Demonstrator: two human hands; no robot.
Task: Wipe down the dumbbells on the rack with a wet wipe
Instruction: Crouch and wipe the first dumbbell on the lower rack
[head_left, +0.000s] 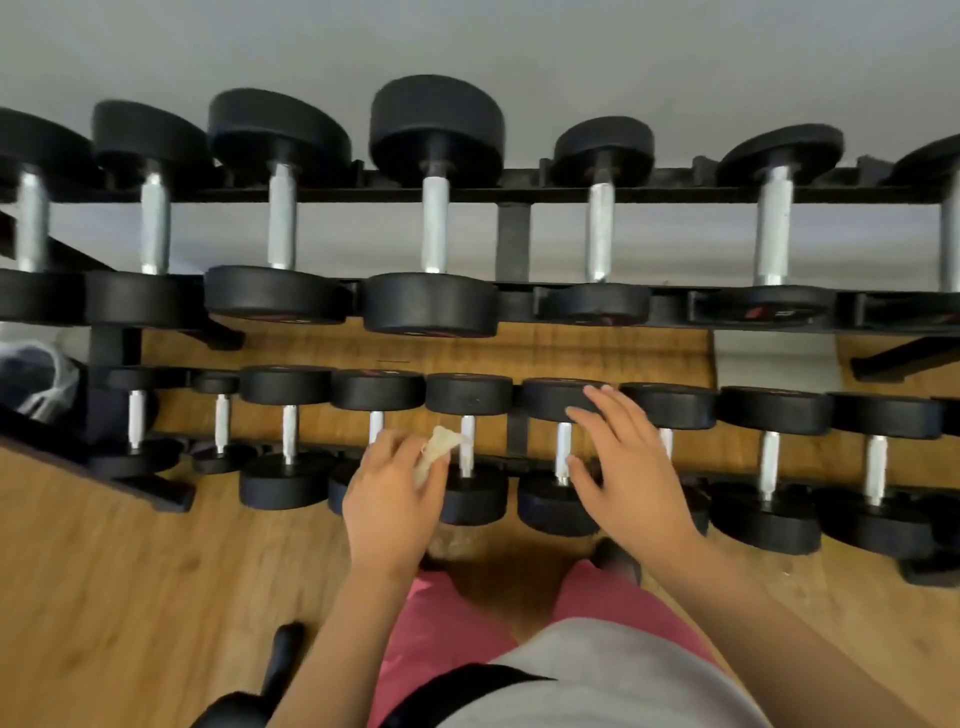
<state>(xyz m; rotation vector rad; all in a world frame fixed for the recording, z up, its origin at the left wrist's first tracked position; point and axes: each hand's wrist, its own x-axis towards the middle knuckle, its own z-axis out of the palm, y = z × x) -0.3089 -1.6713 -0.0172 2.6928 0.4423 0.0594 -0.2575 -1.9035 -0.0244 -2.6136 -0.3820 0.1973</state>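
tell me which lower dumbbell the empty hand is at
The sixth dumbbell from the left: the right hand spreads over it, fingers on its far head, thumb by its handle.

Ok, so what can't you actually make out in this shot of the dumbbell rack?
Head view, left hand: covers part of the wet wipe and the near head of the dumbbell beneath it.
Head view, right hand: hides most of one handle; whether it touches the dumbbell head is unclear.
Head view, red markings: too blurred to read.
Head view, rack: both ends cut off by the frame edges.
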